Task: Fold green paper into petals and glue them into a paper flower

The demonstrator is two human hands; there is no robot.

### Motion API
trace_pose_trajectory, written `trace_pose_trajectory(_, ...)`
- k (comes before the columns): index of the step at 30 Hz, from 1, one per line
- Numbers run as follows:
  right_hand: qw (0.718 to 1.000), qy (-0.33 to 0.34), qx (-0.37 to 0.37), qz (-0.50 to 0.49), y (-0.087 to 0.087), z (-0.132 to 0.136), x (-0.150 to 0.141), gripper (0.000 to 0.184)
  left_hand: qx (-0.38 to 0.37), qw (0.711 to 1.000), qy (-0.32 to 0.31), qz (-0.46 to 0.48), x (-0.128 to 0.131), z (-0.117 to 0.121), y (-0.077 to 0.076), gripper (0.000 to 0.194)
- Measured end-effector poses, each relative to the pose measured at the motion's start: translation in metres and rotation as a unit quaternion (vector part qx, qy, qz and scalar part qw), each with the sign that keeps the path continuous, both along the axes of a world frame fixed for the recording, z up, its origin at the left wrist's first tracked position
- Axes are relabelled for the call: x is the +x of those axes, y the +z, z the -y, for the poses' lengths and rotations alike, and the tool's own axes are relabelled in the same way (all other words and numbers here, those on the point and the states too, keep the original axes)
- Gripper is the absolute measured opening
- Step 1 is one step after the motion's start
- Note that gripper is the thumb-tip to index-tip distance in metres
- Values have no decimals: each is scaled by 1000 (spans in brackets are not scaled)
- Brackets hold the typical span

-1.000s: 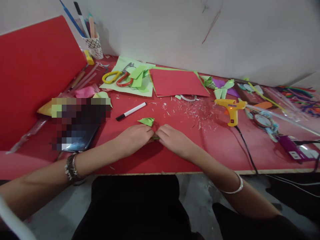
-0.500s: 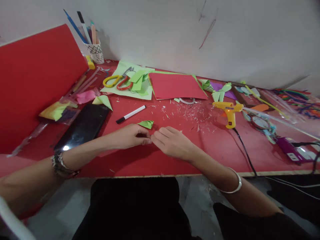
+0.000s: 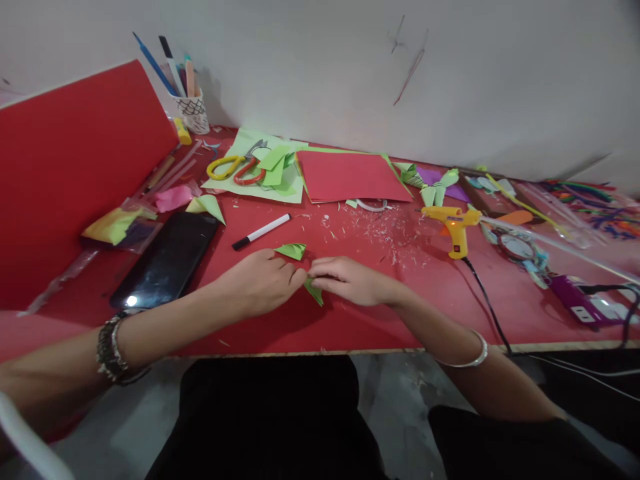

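Between my two hands is a small folded piece of green paper (image 3: 315, 293), its pointed lower end showing below the fingers. My left hand (image 3: 267, 281) pinches it from the left, and my right hand (image 3: 353, 280) grips it from the right; the fingertips of both nearly meet and hide its upper part. Just beyond my left fingers, a second folded green paper piece (image 3: 292, 251) lies on the red tabletop (image 3: 320, 333). Behind that rests a white marker (image 3: 263, 231) with a black cap.
A black phone (image 3: 167, 257) lies left of my hands. Scissors (image 3: 235, 168), green strips and red paper sheets (image 3: 355, 177) are at the back. To the right stands a yellow glue gun (image 3: 454, 230) with its cord, near a purple power strip (image 3: 575, 300). Paper shreds litter the middle.
My hands drew slightly apart at the fingertips, then came together again, and the green paper's tip now shows below them. The view has tilted a little upward.
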State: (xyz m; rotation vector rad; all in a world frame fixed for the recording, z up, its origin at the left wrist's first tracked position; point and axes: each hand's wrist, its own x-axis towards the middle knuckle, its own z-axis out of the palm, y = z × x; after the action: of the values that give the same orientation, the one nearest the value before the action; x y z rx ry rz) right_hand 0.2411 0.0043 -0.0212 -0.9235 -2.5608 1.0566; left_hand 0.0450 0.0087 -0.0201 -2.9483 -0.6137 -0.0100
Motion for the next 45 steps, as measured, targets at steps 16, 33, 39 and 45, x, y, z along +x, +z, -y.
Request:
trace_pose_trajectory(16,982,44,138,122,11,13,-12,20,-458,879,103,87,-13,-4,9,41)
trace_pose_trajectory(33,993,86,-36,67,9,-2,-2,29,-84,996,43,5,-5,3,2,26)
trace_pose_trajectory(39,989,108,-78,58,9,-8,-3,27,-104,987,82,-95,-8,0,0,23)
trace_pose_trajectory(45,975,100,73,183,12,4,-14,27,-362,925,105,42,-14,3,4,40)
